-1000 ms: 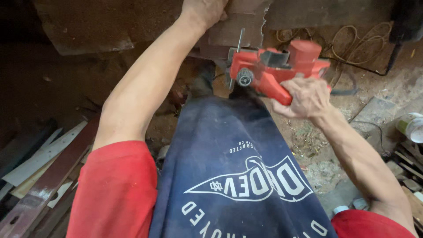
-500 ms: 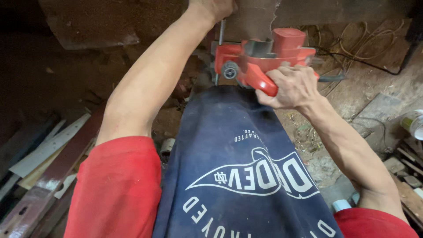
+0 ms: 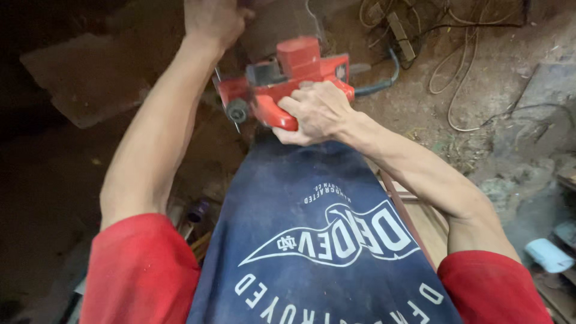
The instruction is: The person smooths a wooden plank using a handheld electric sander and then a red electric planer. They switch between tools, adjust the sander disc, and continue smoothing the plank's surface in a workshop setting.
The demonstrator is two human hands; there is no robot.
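Planer (image 3: 282,81), red electric hand type, sits at 12 o'clock of frame, just above the top edge of the dark blue apron (image 3: 312,240). Right hand (image 3: 315,114) is wrapped fully closed around its red rear handle, fingers curled under, knuckles up, thumb side toward the body of the tool. Black round knob shows on the planer's 9 o'clock end; boxy red motor housing stands up at its 12 o'clock side. Dark cable (image 3: 378,84) exits the planer at 3 o'clock and curves up toward 1 o'clock. Left hand (image 3: 213,21) is at 11 o'clock of the planer, near the top frame edge, pressed down on a brown wooden board (image 3: 90,78) edge; fingers partly cut off by the frame, so cannot tell how tightly it grips. Board face extends out to 9 o'clock. Loose light cords (image 3: 462,90) lie on the dirt floor (image 3: 510,138) at 2 o'clock, well apart from the tool. Pale blue roll (image 3: 549,255) lies at 4 o'clock by the right elbow. 2 red sleeves (image 3: 141,276) frame the apron at 7 and 5 o'clock.
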